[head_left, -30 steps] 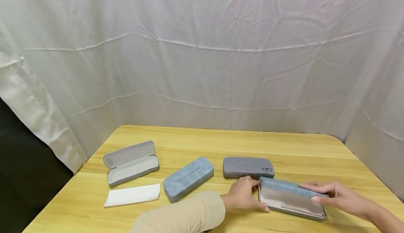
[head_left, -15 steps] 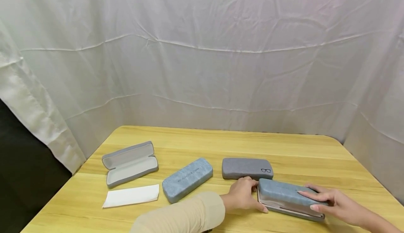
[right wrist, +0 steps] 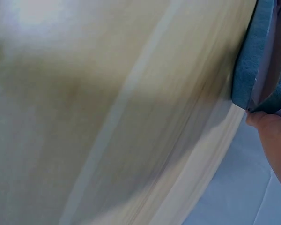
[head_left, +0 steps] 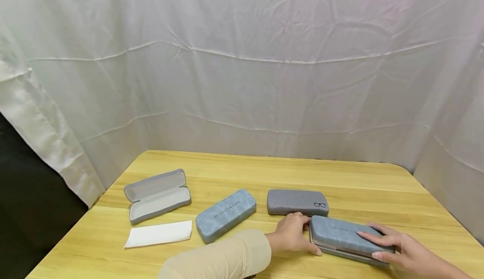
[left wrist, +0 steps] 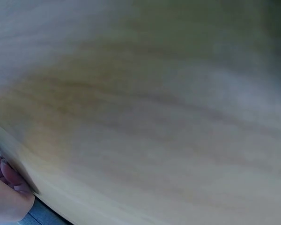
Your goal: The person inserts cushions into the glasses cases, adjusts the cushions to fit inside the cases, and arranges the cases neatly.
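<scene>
Two hands (head_left: 290, 233) holding one blue case (head_left: 338, 233), three other cases (head_left: 225, 215)

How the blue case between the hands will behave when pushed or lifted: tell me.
The blue case will probably slide rather than roll, since it sits flat and low on the table. It looks stiff, with a boxy shape, so it should hardly flex. Its lid stands slightly ajar, so lifting by the lid alone might swing it open.

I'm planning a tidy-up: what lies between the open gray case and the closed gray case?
A closed blue case, set aslant; the head view shows it.
</scene>
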A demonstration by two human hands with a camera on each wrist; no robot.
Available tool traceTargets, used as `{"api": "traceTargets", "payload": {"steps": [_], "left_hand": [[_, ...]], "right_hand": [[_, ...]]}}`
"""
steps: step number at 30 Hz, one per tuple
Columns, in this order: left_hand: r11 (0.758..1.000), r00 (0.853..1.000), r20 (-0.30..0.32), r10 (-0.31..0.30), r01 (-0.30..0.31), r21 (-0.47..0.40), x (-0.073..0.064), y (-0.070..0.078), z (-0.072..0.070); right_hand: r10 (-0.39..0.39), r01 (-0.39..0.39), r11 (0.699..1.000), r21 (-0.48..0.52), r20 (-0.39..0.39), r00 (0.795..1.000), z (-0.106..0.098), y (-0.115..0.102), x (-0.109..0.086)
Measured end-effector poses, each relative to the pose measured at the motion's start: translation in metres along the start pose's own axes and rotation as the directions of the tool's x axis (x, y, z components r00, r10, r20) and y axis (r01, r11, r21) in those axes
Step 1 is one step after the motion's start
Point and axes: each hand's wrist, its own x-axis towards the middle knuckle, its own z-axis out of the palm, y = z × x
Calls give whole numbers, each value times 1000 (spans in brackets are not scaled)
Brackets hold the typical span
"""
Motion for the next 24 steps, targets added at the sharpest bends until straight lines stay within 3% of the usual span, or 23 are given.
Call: {"api": "traceTargets", "payload": {"steps": [3,6,13,24], "left_hand": [[1000,1000,0,3,-3,7,0,0,0],[1000,1000,-4,6,-6,15,0,1,1],[1000,1000,0,7,-7,23,-2,2,-1],[999,1000,-5,7,-6,47,-1,1,2]], "right_hand": [[91,-90,996,-19,47,995,-1,-1,1],[118,-116,993,-38,67,991,-2,-2,2],[95,-89,992,-89,69,993,0,-2,3],[128,-117,979,-165,55,990,1,-7,3]]}}
